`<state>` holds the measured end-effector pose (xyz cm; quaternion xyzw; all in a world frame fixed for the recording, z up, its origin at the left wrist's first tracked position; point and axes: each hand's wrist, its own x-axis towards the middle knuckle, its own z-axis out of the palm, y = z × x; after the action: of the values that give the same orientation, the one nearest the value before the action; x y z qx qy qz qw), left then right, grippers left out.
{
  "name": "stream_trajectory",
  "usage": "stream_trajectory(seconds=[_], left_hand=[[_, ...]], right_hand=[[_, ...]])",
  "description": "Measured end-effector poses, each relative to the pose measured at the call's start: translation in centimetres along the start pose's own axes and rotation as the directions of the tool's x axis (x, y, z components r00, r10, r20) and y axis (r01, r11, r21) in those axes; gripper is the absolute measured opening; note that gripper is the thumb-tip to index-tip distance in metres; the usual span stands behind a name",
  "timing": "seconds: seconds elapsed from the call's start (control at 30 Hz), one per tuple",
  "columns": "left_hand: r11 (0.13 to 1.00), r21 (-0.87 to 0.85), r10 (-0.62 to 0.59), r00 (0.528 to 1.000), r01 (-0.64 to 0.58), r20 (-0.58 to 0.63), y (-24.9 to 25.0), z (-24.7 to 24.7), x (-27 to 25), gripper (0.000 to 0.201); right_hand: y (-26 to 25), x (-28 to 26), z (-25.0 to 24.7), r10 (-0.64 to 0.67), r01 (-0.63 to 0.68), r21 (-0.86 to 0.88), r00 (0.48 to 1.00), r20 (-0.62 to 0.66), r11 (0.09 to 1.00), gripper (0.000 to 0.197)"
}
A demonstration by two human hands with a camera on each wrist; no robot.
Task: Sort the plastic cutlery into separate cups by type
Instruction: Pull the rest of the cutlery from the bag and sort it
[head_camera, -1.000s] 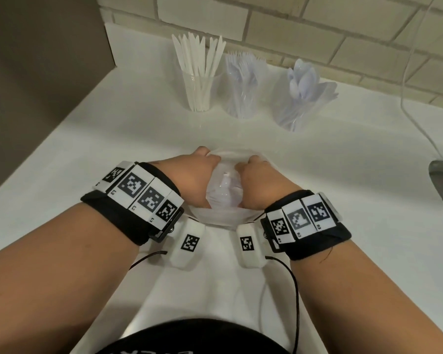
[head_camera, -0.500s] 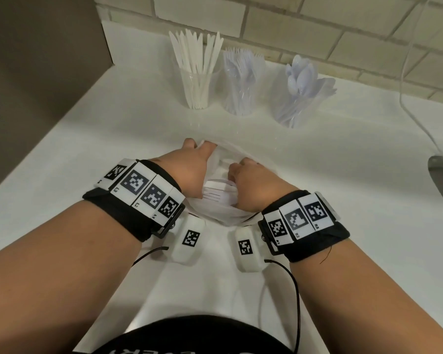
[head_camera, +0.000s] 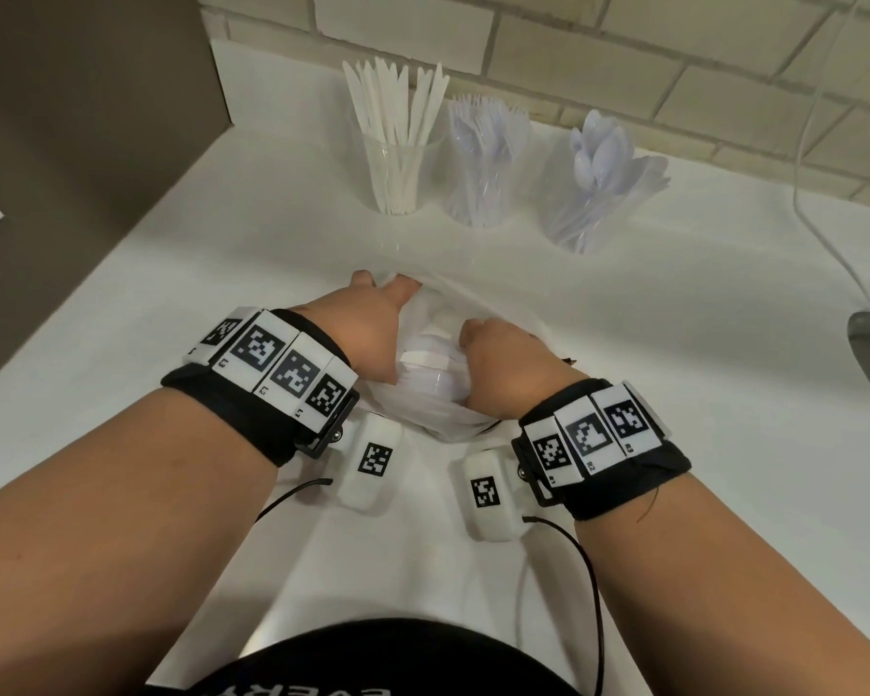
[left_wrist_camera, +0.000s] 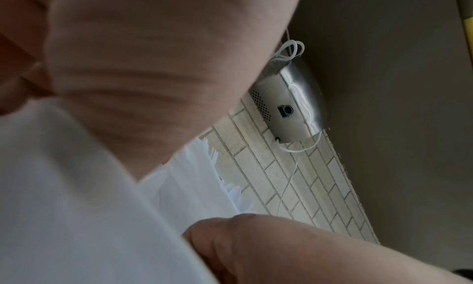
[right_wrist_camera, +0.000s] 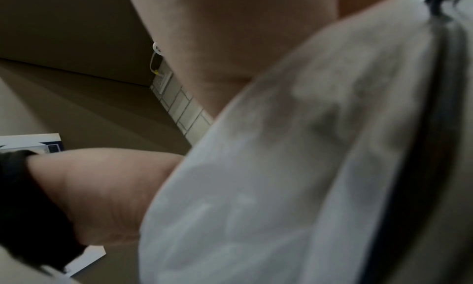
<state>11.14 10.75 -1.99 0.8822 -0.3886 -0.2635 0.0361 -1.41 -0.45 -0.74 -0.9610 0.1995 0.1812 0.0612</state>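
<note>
Left hand [head_camera: 367, 334] grips rim of thin clear plastic bag [head_camera: 438, 419] on white table [head_camera: 172, 273], spreading mouth, likely for access. Right hand [head_camera: 503, 369] curled inside on white plastic cutlery [head_camera: 430, 369]; grasp unclear. Three clear cups [head_camera: 478, 178] behind, knives, forks, spoons sorted.

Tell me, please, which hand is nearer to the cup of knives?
The left hand: it lies nearer the cup of knives, below it. The right hand sits lower and further right, at the plastic bag.

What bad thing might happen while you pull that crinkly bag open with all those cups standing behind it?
The thin plastic bag might tear between the left hand and right hand, spilling cutlery onto the counter. A sudden jerk forward could also knock the cup of spoons, which already looks tilted.
</note>
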Motion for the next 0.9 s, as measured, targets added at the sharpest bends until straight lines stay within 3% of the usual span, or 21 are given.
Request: stream_trajectory(seconds=[0.13,0.4,0.5,0.63,0.8,0.9], left_hand=[[1.000,-0.014,0.003,1.000,-0.004,-0.018,-0.3,0.1,-0.1,0.107],[1.000,-0.009,0.015,1.000,-0.015,0.015,-0.4,0.1,-0.5,0.113],[0.999,0.002,0.032,0.999,-0.032,0.020,-0.4,0.1,-0.8,0.114],[0.999,0.004,0.052,0.998,-0.052,0.046,-0.4,0.0,-1.6,0.113],[0.997,0.034,0.063,0.998,-0.064,0.009,0.9,0.4,-2.2,0.110],[0.996,0.065,0.064,0.998,-0.065,0.014,0.9,0.1,-2.4,0.116]], right_hand=[[-0.4,-0.5,-0.3,-0.066,0.072,-0.130,0.997,0.049,0.989,0.039],[-1.1,-1.0,-0.5,-0.125,0.146,-0.133,0.980,0.152,0.980,0.027],[-0.6,-1.0,-0.8,-0.168,0.177,-0.075,0.978,0.121,0.981,0.026],[0.9,-1.2,-1.5,-0.218,0.209,0.128,0.974,0.067,0.970,0.029],[0.3,-1.1,-0.4,-0.276,0.272,0.047,0.945,0.178,0.961,0.031],[0.2,-0.5,-0.1,-0.224,0.223,0.027,0.972,0.073,0.975,0.021]])
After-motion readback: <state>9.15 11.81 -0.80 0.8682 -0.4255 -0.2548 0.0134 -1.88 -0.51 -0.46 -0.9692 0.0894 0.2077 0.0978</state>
